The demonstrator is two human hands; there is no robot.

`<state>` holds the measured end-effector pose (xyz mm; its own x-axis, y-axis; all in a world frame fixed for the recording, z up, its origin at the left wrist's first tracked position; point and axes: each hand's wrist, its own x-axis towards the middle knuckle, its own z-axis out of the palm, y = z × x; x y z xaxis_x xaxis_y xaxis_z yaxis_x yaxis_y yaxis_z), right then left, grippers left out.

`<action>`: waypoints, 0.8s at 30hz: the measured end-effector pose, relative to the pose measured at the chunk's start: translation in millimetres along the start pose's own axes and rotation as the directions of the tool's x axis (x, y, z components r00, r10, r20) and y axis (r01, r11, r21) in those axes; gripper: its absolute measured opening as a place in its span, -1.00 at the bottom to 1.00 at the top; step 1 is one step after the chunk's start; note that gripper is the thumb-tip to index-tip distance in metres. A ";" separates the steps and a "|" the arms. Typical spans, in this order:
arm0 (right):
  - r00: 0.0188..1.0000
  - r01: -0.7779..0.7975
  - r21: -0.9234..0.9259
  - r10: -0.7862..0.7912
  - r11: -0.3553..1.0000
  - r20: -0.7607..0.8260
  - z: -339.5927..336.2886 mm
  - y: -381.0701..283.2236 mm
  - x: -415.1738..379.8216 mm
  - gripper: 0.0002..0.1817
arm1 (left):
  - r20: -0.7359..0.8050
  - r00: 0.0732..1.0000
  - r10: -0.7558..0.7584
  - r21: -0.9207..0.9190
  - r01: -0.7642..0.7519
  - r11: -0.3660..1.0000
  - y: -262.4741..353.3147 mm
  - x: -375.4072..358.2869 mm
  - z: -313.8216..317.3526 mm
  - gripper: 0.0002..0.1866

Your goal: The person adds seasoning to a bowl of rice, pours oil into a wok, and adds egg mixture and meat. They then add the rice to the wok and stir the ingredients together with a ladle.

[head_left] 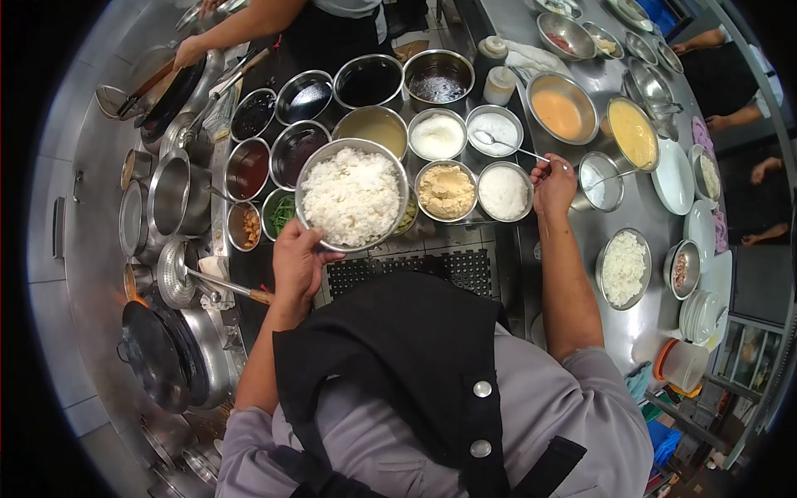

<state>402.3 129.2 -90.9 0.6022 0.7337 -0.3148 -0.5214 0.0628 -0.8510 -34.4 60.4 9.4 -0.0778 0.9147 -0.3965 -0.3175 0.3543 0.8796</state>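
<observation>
My left hand point(296, 259) is closed on the rim of a steel bowl point(404, 199) heaped with white cooked rice point(350, 197), held above several seasoning containers. In my right hand point(554, 184) is the handle end of a metal spoon point(519, 149), gripped between the fingers. The spoon's bowl end lies over a container of white powder point(495, 124). Close to that hand are a second container of white powder point(504, 192) and one of tan powder point(447, 191). Chopped greens point(281, 212) show just left of the rice bowl.
Dark sauces point(368, 81) fill containers at the back. On the right counter stand orange liquid point(557, 112), yellow liquid point(633, 133) and another rice bowl point(624, 268). A wok point(158, 353) and a long-handled strainer point(178, 274) occupy the left stove. Co-workers' arms point(241, 31) show at the back left and far right.
</observation>
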 end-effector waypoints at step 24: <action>0.962 0.021 -0.244 0.047 0.970 0.269 -9.8 21.9 -61.7 -0.84 | -0.047 0.999 -0.006 -0.056 0.004 0.998 -6.3 -26.3 -9.2 -0.87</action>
<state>359.7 78.6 -94.2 0.3921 0.8907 -0.2301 -0.3457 -0.0892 -0.9341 -39.1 32.4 11.8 -0.1198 0.9023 -0.4140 -0.3706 0.3462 0.8618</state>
